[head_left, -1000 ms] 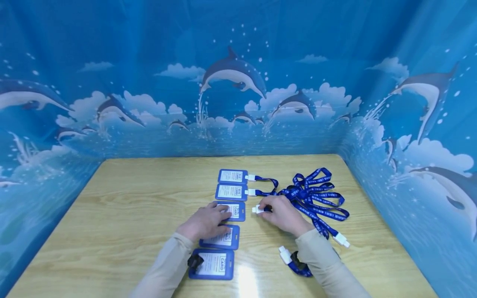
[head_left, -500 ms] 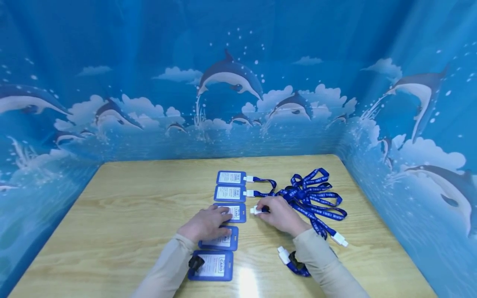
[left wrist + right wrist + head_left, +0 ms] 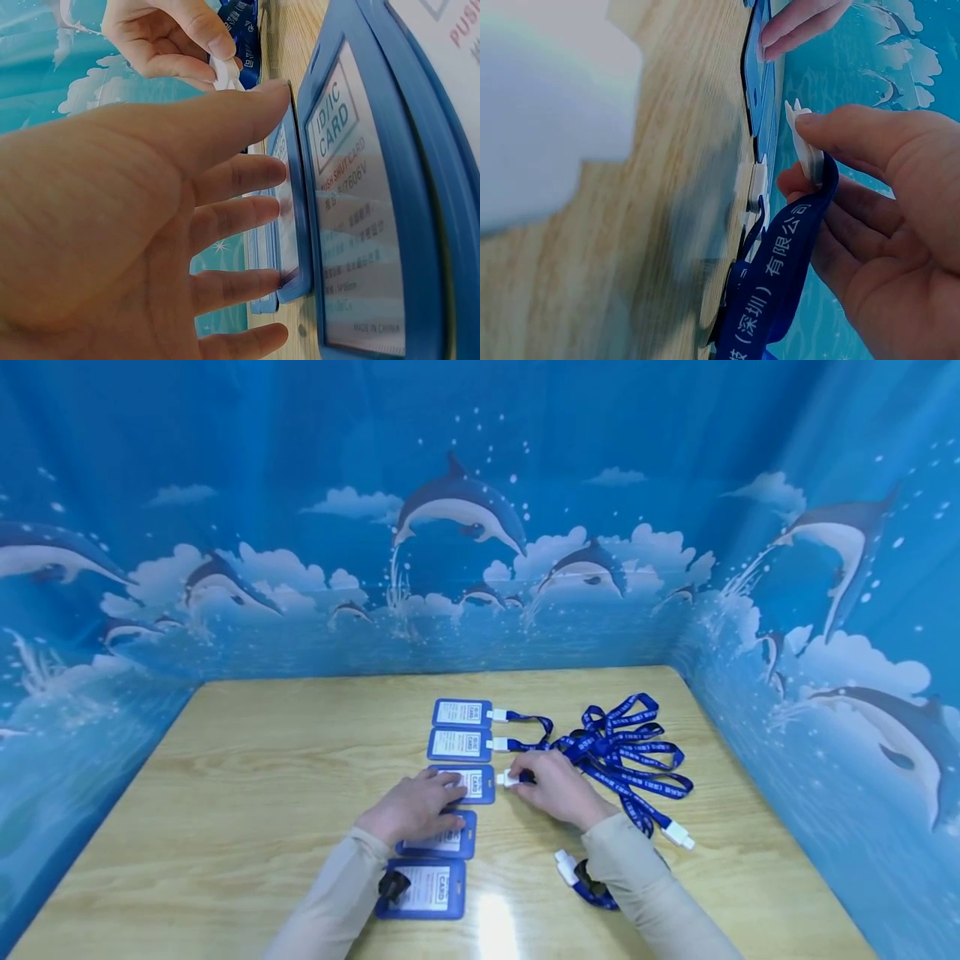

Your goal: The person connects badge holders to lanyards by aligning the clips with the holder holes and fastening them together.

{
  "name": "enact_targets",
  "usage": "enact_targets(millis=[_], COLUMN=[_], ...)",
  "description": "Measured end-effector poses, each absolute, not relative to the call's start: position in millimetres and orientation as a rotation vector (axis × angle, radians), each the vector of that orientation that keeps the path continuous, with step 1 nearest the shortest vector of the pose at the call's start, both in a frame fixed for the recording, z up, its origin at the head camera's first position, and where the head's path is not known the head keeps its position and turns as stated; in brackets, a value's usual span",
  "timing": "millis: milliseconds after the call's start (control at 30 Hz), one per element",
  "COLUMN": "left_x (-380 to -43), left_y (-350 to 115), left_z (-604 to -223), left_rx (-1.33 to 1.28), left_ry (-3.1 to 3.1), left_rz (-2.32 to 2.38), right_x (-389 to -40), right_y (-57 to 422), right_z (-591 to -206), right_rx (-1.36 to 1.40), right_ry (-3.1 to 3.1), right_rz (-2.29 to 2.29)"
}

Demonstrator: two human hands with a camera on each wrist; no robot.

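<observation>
Several blue ID card holders stand in a column on the table. My left hand (image 3: 411, 810) has its straight fingers resting on the middle card holder (image 3: 475, 784), and its thumb lies over the card holder (image 3: 467, 839) just nearer to me. Between thumb and forefinger, my right hand (image 3: 553, 787) pinches the white plastic clip (image 3: 804, 146) of a blue lanyard (image 3: 776, 281). In the head view the clip's tip sits right beside the slotted edge of the middle card holder. White lettering runs along the lanyard strap, which trails below the right hand.
Two far card holders (image 3: 462, 713) have white clips (image 3: 497, 715) at their slots. A heap of blue lanyards (image 3: 630, 743) lies right of them, one loose clip (image 3: 678, 835) pointing outward. Another clip (image 3: 567, 867) lies near the right sleeve. The nearest card holder (image 3: 427, 893) is by the left sleeve.
My right hand has brought the pinched clip slightly left, narrowing the gap to the middle card holder. My left hand stays on that holder.
</observation>
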State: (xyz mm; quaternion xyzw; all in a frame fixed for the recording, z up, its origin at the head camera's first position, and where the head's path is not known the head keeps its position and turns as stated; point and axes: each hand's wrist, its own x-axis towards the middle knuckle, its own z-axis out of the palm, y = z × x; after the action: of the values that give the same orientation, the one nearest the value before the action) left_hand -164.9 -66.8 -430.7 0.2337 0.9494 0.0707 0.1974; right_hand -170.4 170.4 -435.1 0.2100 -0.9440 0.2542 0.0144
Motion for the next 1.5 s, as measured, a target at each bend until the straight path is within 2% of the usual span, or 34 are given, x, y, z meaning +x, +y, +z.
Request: enact_targets(millis=[1500], left_x=[-163.4], left_y=[-66.0], left_z=[-431.5], left_rx=[0.769], left_ry=[2.638], left_rz=[0.208], right_x=[-181.4], right_y=[171.5], right_z=[-442.6], right_rx=[0.694], right_ry=[-3.068], right_rz=[0.695])
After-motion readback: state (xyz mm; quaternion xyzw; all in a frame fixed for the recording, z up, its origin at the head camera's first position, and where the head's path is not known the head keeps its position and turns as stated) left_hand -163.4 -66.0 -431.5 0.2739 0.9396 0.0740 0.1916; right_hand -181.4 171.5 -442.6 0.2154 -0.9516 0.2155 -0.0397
